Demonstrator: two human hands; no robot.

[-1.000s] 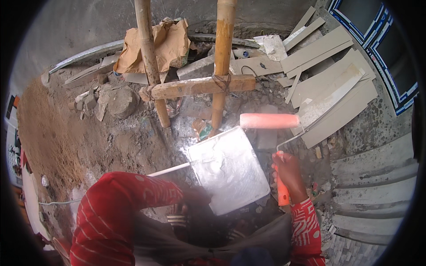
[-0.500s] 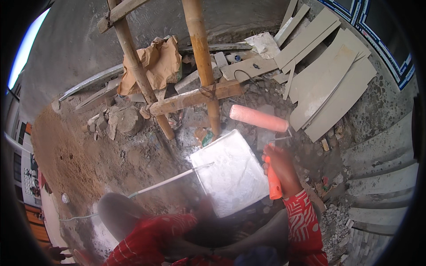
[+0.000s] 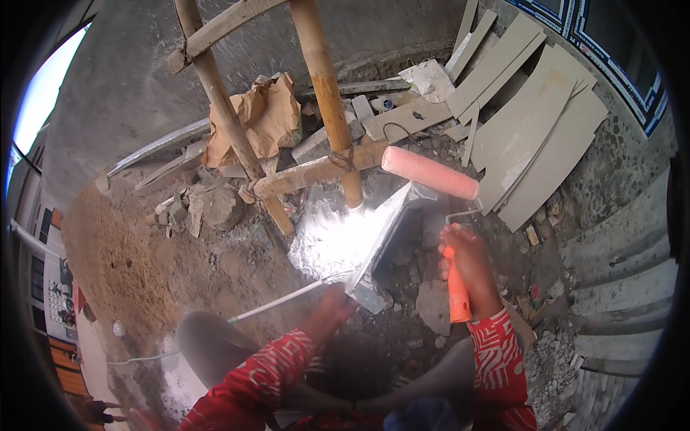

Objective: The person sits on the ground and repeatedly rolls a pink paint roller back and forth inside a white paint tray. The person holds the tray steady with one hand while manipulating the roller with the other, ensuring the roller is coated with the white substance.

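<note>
My right hand (image 3: 468, 260) is closed around the orange handle (image 3: 458, 294) of a paint roller, whose pink sleeve (image 3: 431, 172) points up and to the left, clear of the ground. My left hand (image 3: 335, 304) grips the near edge of a white square tray (image 3: 384, 233). The tray is tipped up on its left side, and its grey underside faces right. White liquid (image 3: 327, 241) is spread over the ground left of the tray, around the foot of a bamboo pole. A thin white rod (image 3: 280, 299) reaches to the tray's near corner, beside my left hand; its end is hard to make out.
Bamboo poles (image 3: 327, 79) joined by a wooden crosspiece (image 3: 309, 174) stand ahead. Behind them lie crumpled brown paper (image 3: 259, 118) and rubble. Grey boards (image 3: 532, 136) lean at the far right; corrugated sheets (image 3: 618, 294) are on the right.
My left hand has taken hold of the tray and tipped it from flat to steeply tilted. White liquid has run out onto the ground. The roller stays in my right hand, slightly shifted.
</note>
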